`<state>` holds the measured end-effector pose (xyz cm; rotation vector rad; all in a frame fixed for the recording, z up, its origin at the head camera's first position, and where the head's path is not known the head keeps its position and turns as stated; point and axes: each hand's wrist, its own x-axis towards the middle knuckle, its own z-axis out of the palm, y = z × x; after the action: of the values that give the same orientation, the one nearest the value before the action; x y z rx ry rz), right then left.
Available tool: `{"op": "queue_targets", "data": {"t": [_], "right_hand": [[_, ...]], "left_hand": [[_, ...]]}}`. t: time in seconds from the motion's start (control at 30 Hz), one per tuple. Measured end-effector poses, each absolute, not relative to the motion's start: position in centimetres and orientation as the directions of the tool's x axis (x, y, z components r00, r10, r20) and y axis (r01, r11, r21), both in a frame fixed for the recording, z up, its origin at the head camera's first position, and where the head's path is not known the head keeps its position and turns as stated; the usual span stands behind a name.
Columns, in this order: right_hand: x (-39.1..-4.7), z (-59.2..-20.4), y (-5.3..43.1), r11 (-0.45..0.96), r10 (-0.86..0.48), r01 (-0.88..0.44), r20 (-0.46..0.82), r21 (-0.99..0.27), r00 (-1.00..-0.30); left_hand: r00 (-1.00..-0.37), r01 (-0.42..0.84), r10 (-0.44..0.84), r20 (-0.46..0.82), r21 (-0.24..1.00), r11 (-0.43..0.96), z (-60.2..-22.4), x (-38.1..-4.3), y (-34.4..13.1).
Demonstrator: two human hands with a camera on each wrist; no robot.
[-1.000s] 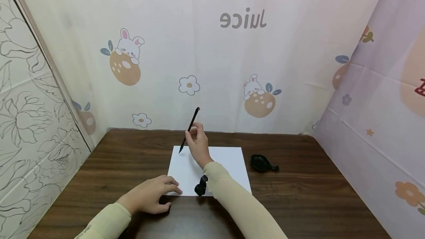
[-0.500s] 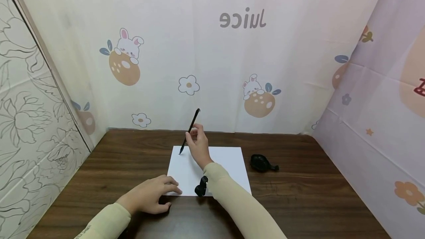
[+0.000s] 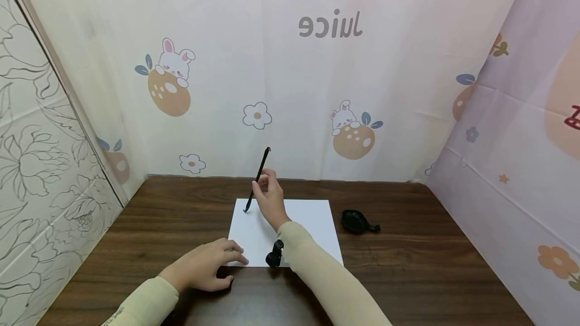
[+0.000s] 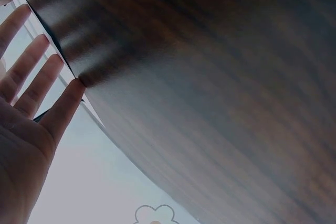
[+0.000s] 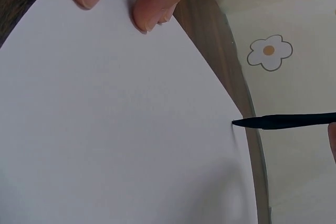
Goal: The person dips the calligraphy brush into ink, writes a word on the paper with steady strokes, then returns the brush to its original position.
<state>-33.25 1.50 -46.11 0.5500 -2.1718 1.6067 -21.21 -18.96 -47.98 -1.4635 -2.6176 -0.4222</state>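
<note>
A slim black writing brush, with a small loop at its top end, leans over a white sheet of paper. My right hand pinches its shaft between thumb and fingers. The dark tip of the brush meets the paper near its far left corner, and a small dark mark shows there in the head view. My left hand rests at the near left corner, its spread fingers touching the sheet. In the left wrist view the fingers are straight and apart.
A black dish with a short handle lies right of the paper on the brown wooden table. Behind the table hangs a printed curtain, and more patterned cloth closes both sides. A small black device is strapped to my right wrist.
The brush tip has shifted slightly nearer on the paper, and a small dark mark has appeared beside it. The brush's upper end has swung a little left. My left hand stays put.
</note>
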Motion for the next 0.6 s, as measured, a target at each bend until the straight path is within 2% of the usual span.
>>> {"op": "queue_targets", "data": {"t": [0.6], "right_hand": [[-32.90,-46.03,1.45,0.282,-0.109,-0.520,0.512,-0.806,-0.852]], "left_hand": [[-0.540,0.839,0.816,0.207,0.203,0.505,-47.98,-21.21,-18.96]]}}
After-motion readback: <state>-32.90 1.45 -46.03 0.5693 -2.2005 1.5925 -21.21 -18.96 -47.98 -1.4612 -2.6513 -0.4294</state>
